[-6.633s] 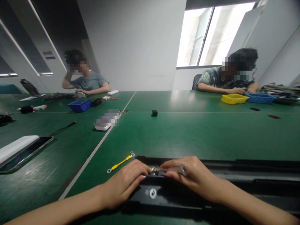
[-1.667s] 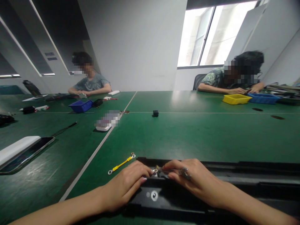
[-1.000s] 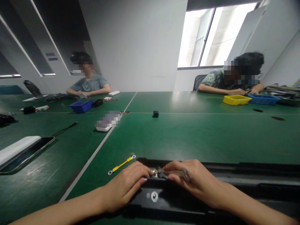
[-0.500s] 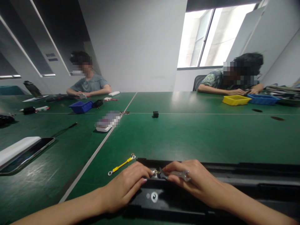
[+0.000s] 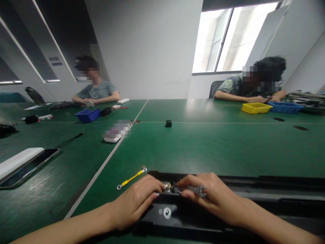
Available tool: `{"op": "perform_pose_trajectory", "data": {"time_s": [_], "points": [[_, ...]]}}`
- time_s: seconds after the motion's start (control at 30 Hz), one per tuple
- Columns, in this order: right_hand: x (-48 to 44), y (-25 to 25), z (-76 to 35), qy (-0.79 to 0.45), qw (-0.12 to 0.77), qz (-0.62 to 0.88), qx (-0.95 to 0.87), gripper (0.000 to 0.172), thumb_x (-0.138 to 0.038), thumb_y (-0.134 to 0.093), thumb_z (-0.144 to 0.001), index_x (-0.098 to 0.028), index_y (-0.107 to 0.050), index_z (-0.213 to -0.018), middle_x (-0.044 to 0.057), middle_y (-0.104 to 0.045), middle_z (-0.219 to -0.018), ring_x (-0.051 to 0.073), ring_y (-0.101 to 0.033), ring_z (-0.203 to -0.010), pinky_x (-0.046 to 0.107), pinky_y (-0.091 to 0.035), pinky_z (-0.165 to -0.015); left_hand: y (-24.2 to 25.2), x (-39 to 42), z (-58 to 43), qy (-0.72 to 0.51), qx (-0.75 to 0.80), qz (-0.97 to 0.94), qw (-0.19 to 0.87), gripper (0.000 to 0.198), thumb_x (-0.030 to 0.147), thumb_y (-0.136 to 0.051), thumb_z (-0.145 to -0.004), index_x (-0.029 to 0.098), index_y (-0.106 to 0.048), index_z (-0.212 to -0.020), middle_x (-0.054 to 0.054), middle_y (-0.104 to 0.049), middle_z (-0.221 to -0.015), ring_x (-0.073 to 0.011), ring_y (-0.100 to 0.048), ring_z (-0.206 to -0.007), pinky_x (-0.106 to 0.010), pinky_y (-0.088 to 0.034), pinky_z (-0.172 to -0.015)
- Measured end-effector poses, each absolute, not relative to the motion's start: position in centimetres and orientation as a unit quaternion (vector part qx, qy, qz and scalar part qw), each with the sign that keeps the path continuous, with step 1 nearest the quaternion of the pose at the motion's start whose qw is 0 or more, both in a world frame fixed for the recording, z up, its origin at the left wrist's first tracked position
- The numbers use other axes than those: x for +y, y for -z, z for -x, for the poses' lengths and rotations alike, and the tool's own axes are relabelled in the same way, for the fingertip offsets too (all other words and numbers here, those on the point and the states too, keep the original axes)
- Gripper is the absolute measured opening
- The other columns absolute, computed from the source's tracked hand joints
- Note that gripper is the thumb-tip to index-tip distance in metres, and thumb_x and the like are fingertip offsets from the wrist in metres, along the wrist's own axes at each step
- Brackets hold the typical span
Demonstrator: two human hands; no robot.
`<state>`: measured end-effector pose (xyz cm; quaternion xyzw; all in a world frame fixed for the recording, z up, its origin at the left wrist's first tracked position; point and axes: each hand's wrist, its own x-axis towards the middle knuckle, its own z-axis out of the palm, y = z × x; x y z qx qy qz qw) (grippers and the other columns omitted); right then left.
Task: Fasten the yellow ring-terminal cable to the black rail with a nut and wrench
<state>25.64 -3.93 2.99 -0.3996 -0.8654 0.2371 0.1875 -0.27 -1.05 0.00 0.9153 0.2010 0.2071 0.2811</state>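
A long black metal housing [image 5: 193, 217] lies along the table's near edge, running off to the right. My left hand [image 5: 139, 195] rests over its left end, thumb and fingers closed at a small silver ring terminal [image 5: 168, 186] with a brass-coloured nut on it; the rest of the terminal is hidden. Opposite, my right hand [image 5: 215, 196] is closed on a small open-ended wrench [image 5: 199, 190], whose far end points at the terminal between the fingertips. Just left of the housing lies a short yellow wire [image 5: 132, 178] with a ring lug at each end.
On the green table [image 5: 228, 145] are a small black cube [image 5: 168, 123], a white device [image 5: 114, 135], a phone [image 5: 33, 167], a blue bin [image 5: 87, 115] and a yellow bin [image 5: 256, 108]. Two people [image 5: 98, 89] sit across the table, one at each side.
The wrench in my right hand has turned very slightly. Both hands otherwise keep their places.
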Motion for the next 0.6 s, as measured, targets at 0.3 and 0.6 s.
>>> {"op": "perform_pose_trajectory", "data": {"time_s": [0.3, 0.6], "points": [[-3.98, -2.91, -25.73, -0.235, 0.185, 0.398, -0.867, 0.032, -0.039, -0.038, -0.097, -0.018, -0.061, -0.104, 0.006, -0.068, -0.083, 0.016, -0.063, -0.073, 0.025, -0.043, -0.066, -0.09, -1.02, 0.38, -0.192, 0.209, -0.915, 0.286, 0.023, 0.019, -0.03, -0.099, 0.017, -0.051, -0.11, -0.009, -0.058, -0.111, -0.0201, -0.052, -0.105, -0.033, -0.04, -0.095], [-4.1, -3.06, -25.74, -0.242, 0.18, 0.4, -0.865, 0.031, -0.038, -0.04, -0.097, -0.017, -0.061, -0.104, 0.006, -0.068, -0.082, 0.016, -0.063, -0.072, 0.026, -0.043, -0.065, -0.2, -1.06, 0.34, -0.195, 0.21, -0.915, 0.284, 0.024, 0.021, -0.03, -0.1, 0.017, -0.052, -0.109, -0.009, -0.058, -0.111, -0.0206, -0.053, -0.104, -0.033, -0.041, -0.094]]}}
